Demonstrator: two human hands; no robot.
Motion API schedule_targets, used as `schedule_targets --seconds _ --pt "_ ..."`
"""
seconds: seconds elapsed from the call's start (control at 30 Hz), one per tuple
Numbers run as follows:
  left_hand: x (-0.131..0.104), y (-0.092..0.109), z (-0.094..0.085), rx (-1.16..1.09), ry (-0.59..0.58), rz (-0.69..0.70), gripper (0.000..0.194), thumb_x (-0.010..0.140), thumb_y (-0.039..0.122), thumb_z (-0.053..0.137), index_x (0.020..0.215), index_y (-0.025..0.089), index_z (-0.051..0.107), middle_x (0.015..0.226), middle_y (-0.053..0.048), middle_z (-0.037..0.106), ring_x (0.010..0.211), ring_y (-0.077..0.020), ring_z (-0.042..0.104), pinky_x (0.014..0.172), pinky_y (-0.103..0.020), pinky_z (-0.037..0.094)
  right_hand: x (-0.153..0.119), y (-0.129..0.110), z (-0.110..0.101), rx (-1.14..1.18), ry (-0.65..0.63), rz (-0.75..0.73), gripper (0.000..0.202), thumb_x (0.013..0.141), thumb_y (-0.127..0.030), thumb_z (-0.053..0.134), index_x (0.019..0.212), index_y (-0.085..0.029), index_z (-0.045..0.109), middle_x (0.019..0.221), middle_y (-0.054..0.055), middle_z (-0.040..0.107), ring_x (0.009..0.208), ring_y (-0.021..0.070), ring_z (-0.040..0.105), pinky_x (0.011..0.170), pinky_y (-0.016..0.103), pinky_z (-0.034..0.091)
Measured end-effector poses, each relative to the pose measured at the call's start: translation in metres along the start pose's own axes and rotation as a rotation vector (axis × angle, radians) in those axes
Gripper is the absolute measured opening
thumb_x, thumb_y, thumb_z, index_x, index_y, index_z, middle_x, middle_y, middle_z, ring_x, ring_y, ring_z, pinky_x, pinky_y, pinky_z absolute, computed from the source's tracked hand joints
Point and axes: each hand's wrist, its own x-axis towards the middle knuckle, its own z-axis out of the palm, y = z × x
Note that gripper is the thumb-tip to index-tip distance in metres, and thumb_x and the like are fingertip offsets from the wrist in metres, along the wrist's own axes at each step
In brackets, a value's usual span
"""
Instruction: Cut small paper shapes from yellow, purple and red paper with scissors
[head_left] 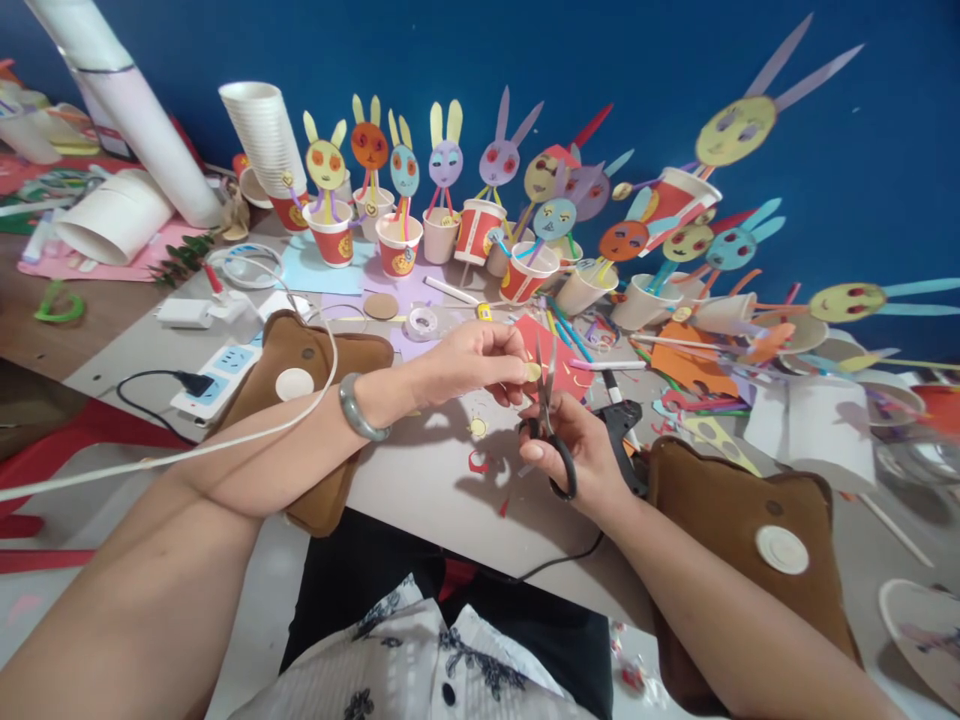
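Reaches in from the lower left, pinching with the left hand near centre. Curls the right hand just below and right.

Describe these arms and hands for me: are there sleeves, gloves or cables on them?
They are a person's, with no gloves, and no sleeves show. The left hand has a smooth, rounded grey-green bangle at its wrist; the right hand has nothing at its wrist. A white cable crosses the left arm but does not look fixed to it.
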Motion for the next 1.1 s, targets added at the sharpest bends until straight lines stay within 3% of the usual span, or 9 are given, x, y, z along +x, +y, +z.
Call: schedule_targets --seconds 0.6,1.1 --pt "-0.0010 0.0028 0.0003 -0.054 -0.022 0.014 0.021 0.078 0.004 0.058 0.063 0.015 0.048 0.055 0.003 0.060 0.054 -0.0085 0.065 0.055 -0.019 0.050 -0.0012 0.0012 0.0013 0.012 -0.039 0.000 0.049 0.074 -0.063 0.079 0.083 -0.023 0.053 0.063 -0.003 0.057 0.054 0.0125 0.050 0.054 0.027 0.041" --pt "-0.0022 0.0042 0.0012 -0.088 -0.020 0.017 0.019 0.074 0.000 0.057 0.062 0.014 0.051 0.055 0.001 0.064 0.051 -0.0081 0.064 0.051 -0.017 0.049 -0.0016 0.0000 0.0025 0.022 -0.029 0.014 0.051 0.073 -0.064 0.080 0.078 -0.023 0.050 0.059 -0.004 0.056 0.051 0.0120 0.049 0.052 0.026 0.040"
